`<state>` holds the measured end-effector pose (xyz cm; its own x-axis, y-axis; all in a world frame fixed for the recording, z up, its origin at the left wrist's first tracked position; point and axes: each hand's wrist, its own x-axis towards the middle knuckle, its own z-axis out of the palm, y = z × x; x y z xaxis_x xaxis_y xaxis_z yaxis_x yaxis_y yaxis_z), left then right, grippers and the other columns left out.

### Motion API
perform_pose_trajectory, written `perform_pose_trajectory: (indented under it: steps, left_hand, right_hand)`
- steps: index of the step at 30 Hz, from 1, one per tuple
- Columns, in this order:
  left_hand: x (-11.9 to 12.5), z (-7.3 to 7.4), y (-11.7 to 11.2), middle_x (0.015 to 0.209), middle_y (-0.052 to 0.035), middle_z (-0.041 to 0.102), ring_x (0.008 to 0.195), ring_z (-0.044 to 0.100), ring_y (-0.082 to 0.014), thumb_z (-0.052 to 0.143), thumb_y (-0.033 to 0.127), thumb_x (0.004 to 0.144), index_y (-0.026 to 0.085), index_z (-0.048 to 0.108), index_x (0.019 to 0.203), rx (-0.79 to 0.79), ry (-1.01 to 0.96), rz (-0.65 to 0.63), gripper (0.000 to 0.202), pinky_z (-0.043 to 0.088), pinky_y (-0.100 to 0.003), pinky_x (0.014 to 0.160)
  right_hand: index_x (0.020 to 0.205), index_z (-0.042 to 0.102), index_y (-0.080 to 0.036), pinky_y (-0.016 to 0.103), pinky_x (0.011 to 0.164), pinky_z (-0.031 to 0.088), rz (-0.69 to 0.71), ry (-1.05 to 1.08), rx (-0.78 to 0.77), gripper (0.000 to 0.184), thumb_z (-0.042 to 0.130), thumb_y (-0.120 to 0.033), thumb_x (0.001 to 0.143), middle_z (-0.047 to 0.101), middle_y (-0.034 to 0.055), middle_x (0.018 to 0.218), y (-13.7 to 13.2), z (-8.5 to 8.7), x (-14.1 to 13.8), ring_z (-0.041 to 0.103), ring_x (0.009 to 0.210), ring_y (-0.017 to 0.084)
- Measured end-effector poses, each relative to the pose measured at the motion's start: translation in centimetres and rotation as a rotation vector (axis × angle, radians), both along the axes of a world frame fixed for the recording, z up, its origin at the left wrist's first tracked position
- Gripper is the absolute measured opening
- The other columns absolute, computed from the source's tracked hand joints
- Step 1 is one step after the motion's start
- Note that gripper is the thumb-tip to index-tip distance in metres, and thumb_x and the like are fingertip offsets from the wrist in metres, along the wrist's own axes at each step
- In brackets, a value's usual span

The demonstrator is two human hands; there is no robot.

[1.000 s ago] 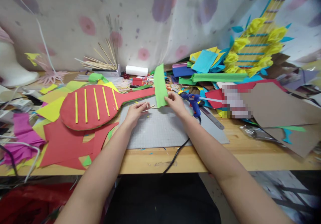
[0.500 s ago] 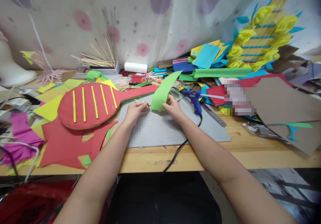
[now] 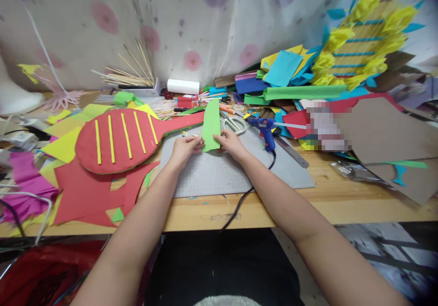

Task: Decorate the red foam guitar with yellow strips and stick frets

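Observation:
A strip of light green paper (image 3: 211, 128) stands upright over the grey cutting mat (image 3: 212, 176). My right hand (image 3: 231, 144) pinches its lower right edge between thumb and fingers. Close to the paper's lower left edge, my left hand (image 3: 186, 150) is closed in a pinch on what looks like a short thin stick, mostly hidden by the fingers. Behind the right hand lie scissors (image 3: 236, 124) with pale handles. A red guitar-like cutout (image 3: 118, 141) with yellow strips rests to the left, its neck reaching behind the green paper.
A blue hot glue gun (image 3: 268, 134) lies on the right, its black cord (image 3: 241, 203) running to the front edge. Beside it is a metal ruler (image 3: 292, 153). Red paper scraps (image 3: 84, 192) cover the left; brown cardboard (image 3: 386, 130) lies right. Wooden sticks (image 3: 132, 77) stand at the back.
The green paper has turned from a slanted, curled position to nearly upright and flatter, and moved slightly left. The scissors behind it now show more. My left hand keeps its pinch.

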<state>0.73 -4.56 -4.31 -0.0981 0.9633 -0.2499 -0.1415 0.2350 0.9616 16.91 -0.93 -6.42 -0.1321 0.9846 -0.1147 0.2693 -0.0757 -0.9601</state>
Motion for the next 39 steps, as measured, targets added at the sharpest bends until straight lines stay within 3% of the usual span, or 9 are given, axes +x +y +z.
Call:
perform_pose_trajectory:
  steps: [4, 8, 12, 21, 30, 39]
  left_hand:
    - [0.3, 0.3, 0.1, 0.073, -0.0071, 0.068, 0.072, 0.063, -0.0160, 0.073, 0.029, 0.060, 0.011, 0.068, 0.066, 0.103, 0.074, 0.094, 0.019, 0.050, -0.024, 0.062]
    - [1.2, 0.6, 0.7, 0.071, -0.0056, 0.068, 0.071, 0.063, -0.0144, 0.074, 0.027, 0.060, 0.011, 0.070, 0.070, 0.088, 0.003, 0.094, 0.019, 0.050, -0.026, 0.069]
    - [1.8, 0.3, 1.6, 0.062, -0.0035, 0.066, 0.065, 0.062, -0.0139, 0.072, 0.026, 0.061, 0.011, 0.069, 0.067, 0.032, -0.004, 0.117, 0.017, 0.050, -0.027, 0.067]
    - [0.8, 0.5, 1.0, 0.066, -0.0057, 0.067, 0.065, 0.064, -0.0153, 0.074, 0.027, 0.055, 0.010, 0.067, 0.067, -0.066, 0.006, 0.005, 0.022, 0.050, -0.025, 0.059]
    - [0.9, 0.7, 0.6, 0.068, -0.0068, 0.067, 0.064, 0.064, -0.0151, 0.075, 0.028, 0.054, 0.010, 0.066, 0.064, -0.129, 0.011, -0.079, 0.022, 0.051, -0.024, 0.057]
    - [1.3, 0.7, 0.5, 0.062, -0.0057, 0.065, 0.062, 0.064, -0.0152, 0.074, 0.025, 0.055, 0.009, 0.065, 0.062, -0.140, 0.029, -0.074, 0.020, 0.051, -0.025, 0.058]
  right_hand:
    - [0.066, 0.043, -0.020, 0.025, 0.057, 0.043, -0.075, -0.097, 0.121, 0.014, 0.053, -0.030, 0.063, 0.049, -0.0031, 0.061, 0.6, -0.7, 0.3, 0.050, 0.061, 0.013]
    - [0.070, 0.043, -0.021, 0.027, 0.064, 0.043, -0.118, 0.043, 0.184, 0.011, 0.047, -0.027, 0.062, 0.052, -0.0016, 0.069, 1.1, -0.5, 0.7, 0.051, 0.068, 0.014]
    - [0.075, 0.045, -0.021, 0.026, 0.065, 0.043, -0.072, 0.111, 0.266, 0.016, 0.045, -0.028, 0.061, 0.053, -0.0011, 0.074, 1.1, 0.5, 0.8, 0.051, 0.069, 0.014]
    - [0.067, 0.042, -0.021, 0.025, 0.057, 0.035, 0.019, 0.082, 0.403, 0.012, 0.047, -0.031, 0.063, 0.042, -0.0043, 0.063, 0.7, 0.3, 0.4, 0.039, 0.058, 0.011]
    - [0.071, 0.043, -0.021, 0.025, 0.058, 0.036, -0.019, 0.044, 0.463, 0.011, 0.048, -0.031, 0.069, 0.042, -0.0043, 0.063, 0.8, 0.3, 0.2, 0.040, 0.058, 0.011]
    - [0.075, 0.047, -0.022, 0.027, 0.061, 0.041, -0.007, 0.056, 0.503, 0.010, 0.048, -0.031, 0.071, 0.046, -0.0032, 0.065, 0.8, 0.1, -0.3, 0.044, 0.062, 0.013]
